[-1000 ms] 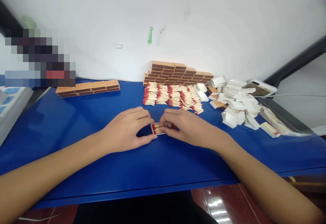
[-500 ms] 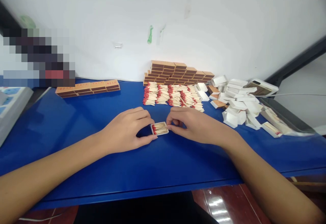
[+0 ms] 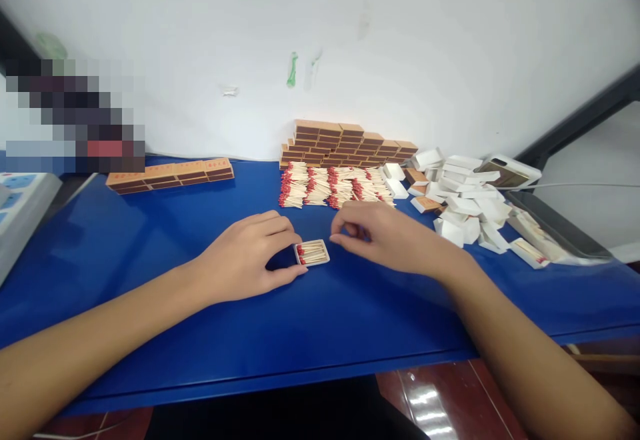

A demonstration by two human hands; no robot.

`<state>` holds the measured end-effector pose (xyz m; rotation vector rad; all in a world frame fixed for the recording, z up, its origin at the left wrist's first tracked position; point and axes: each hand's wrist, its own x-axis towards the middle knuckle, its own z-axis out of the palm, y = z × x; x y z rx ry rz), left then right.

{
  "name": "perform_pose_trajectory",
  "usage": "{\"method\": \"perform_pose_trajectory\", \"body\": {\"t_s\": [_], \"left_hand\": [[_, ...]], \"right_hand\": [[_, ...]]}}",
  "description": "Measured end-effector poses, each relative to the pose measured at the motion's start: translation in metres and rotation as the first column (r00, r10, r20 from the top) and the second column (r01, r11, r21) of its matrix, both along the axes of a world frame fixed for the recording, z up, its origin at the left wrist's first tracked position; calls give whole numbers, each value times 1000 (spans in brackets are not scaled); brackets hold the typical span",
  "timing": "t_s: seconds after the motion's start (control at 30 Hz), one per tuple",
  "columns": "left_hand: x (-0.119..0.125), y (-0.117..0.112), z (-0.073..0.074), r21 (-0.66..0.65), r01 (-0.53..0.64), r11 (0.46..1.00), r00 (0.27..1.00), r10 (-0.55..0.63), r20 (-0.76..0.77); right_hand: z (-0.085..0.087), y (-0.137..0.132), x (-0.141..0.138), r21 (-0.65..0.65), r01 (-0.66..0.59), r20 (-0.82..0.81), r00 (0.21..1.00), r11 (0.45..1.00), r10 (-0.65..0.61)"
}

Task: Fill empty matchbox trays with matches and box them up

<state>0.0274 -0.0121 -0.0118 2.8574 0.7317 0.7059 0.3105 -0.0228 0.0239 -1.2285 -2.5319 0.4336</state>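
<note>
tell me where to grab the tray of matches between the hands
Probably pinch the match tray across its two long walls, near and far, coming from above on its right half. It lies flat and open-topped, so the walls are the firm edges; the left hand crowds its left end, while the right hand hovers clear beside the right.

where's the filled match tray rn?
Head view, centre of the table: the tray lies between the hands, left hand holding its left end, right hand just right.
</note>
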Motion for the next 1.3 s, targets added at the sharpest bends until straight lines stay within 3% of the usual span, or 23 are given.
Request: {"method": "perform_pose_trajectory", "body": {"t_s": [0.13, 0.27, 0.63, 0.87, 1.13, 1.3], "left_hand": [[-1, 0, 0, 6, 8, 1000, 1000, -8, 0], [-2, 0, -1, 6, 6, 1000, 1000, -6, -7], [-3, -1, 0, 6, 8, 1000, 1000, -8, 4], [-3, 0, -1, 5, 15, 1000, 1000, -15, 0], [-4, -1, -1, 7, 10, 1000, 1000, -10, -3], [-3, -1, -1, 0, 5, 1000, 1000, -5, -7]], "right_hand": [[2, 18, 37, 149, 219, -2, 975, 964, -221], [0, 31, 65, 110, 318, 66, 943, 942, -326], [-13, 40, 67, -37, 283, 136, 952, 959, -275], [-13, 39, 66, -79, 304, 170, 943, 949, -288], [-6, 38, 73, -125, 207, 145, 971, 970, -188], [-6, 39, 74, -106, 230, 137, 967, 967, -214]]}}
